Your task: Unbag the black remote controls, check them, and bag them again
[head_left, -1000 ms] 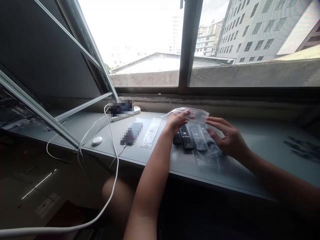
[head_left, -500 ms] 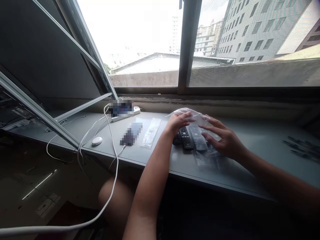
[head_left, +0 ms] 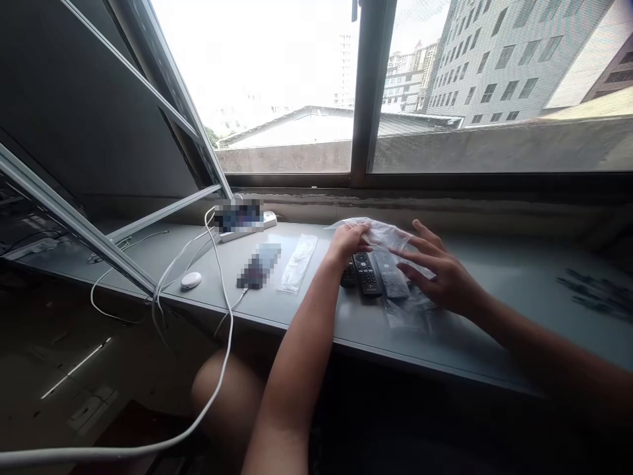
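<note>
My left hand (head_left: 349,241) is closed on a clear plastic bag (head_left: 383,231), which stretches to the right toward my other hand. My right hand (head_left: 438,269) has its fingers spread, the fingertips at the right end of that bag. Below the hands a black remote (head_left: 366,276) lies bare on the table, with another dark remote (head_left: 348,276) partly hidden at its left. A remote in clear wrap (head_left: 394,277) lies just right of them. More crumpled clear plastic (head_left: 410,315) rests in front of my right hand.
A flat plastic packet (head_left: 299,264), a blurred-out phone (head_left: 260,266) and a white oval object (head_left: 190,280) lie left on the table (head_left: 494,343). Behind them is a power strip (head_left: 247,227). White cable (head_left: 225,369) hangs across the front left. Dark items (head_left: 593,293) lie far right.
The fingers of my right hand have spread a little wider, with the index finger raised. The plastic between my hands has changed shape slightly.
</note>
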Demonstrator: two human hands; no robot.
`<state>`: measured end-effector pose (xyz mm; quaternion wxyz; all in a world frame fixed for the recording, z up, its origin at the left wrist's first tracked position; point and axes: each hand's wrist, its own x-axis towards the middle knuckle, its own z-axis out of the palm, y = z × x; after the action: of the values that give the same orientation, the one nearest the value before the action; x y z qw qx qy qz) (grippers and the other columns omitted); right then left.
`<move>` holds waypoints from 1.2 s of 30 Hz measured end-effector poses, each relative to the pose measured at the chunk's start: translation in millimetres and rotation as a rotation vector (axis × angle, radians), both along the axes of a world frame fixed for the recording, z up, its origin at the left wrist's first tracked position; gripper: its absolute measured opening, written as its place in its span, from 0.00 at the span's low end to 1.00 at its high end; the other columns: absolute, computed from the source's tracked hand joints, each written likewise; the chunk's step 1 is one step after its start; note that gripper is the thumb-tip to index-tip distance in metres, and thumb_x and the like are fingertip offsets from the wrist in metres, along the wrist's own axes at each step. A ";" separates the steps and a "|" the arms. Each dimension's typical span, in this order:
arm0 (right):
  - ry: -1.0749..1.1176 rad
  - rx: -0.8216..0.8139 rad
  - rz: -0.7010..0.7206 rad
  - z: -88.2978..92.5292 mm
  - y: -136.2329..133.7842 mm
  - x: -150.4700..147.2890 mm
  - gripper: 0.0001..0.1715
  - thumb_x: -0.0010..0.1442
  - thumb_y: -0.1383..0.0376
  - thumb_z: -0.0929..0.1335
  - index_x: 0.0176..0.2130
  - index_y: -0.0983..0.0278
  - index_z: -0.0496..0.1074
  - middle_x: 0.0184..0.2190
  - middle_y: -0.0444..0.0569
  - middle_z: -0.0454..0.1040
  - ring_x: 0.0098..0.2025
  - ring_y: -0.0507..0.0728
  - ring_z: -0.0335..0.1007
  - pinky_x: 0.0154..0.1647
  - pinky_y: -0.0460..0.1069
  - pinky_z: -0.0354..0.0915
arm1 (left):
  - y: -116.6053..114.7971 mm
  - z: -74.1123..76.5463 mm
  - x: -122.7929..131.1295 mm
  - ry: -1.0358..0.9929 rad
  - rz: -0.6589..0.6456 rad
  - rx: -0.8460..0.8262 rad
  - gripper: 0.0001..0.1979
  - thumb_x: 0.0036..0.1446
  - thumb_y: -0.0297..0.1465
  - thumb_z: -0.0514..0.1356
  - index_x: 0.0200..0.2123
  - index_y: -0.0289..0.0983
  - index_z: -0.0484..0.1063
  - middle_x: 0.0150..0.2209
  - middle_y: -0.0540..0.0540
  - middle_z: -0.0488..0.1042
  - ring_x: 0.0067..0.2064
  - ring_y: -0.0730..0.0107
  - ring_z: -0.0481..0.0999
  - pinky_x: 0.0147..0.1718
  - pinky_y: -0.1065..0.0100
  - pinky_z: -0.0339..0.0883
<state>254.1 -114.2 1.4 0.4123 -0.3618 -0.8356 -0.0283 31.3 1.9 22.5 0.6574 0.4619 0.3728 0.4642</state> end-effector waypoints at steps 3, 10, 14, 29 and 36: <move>0.029 -0.038 -0.017 -1.4 0.1 -0.1 0.26 0.79 0.62 0.74 0.71 0.47 0.81 0.79 0.49 0.70 0.87 0.77 0.47 0.80 0.80 0.62 | 1.7 1.4 -0.8 -0.042 0.061 -0.012 0.10 0.73 0.35 0.68 0.39 0.35 0.80 0.34 0.45 0.81 0.31 0.71 0.81 0.29 0.74 0.74; 0.078 -0.103 0.007 -5.7 1.8 -1.3 0.32 0.77 0.56 0.75 0.75 0.52 0.76 0.72 0.57 0.79 0.84 0.78 0.57 0.76 0.75 0.70 | 3.5 3.3 -3.4 -0.085 0.220 -0.033 0.11 0.73 0.39 0.68 0.42 0.37 0.79 0.35 0.47 0.79 0.29 0.74 0.79 0.27 0.74 0.69; 0.022 -0.089 0.014 -7.7 3.3 -0.7 0.29 0.77 0.56 0.75 0.73 0.54 0.79 0.72 0.58 0.80 0.86 0.78 0.50 0.78 0.77 0.67 | 1.6 1.2 -0.9 -0.024 0.103 -0.003 0.10 0.72 0.37 0.68 0.41 0.37 0.81 0.36 0.45 0.82 0.29 0.72 0.80 0.27 0.73 0.68; 0.105 -0.092 0.066 5.8 -7.2 -5.6 0.21 0.77 0.58 0.75 0.66 0.48 0.85 0.75 0.50 0.77 0.85 0.75 0.55 0.79 0.75 0.68 | 10.3 6.1 -19.5 -0.201 0.361 -0.026 0.18 0.77 0.41 0.59 0.54 0.36 0.84 0.53 0.39 0.89 0.44 0.67 0.87 0.24 0.76 0.62; 0.143 -0.070 0.038 6.8 -7.3 -6.8 0.21 0.77 0.59 0.76 0.66 0.47 0.85 0.71 0.50 0.80 0.83 0.76 0.61 0.78 0.76 0.68 | 9.9 9.1 -19.4 -0.271 0.338 -0.079 0.23 0.81 0.42 0.52 0.55 0.35 0.83 0.54 0.38 0.89 0.44 0.67 0.88 0.22 0.75 0.61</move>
<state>247.3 -121.5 8.2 0.4583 -0.3615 -0.8112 0.0347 11.9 11.8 31.5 0.6320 0.3001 0.3708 0.6107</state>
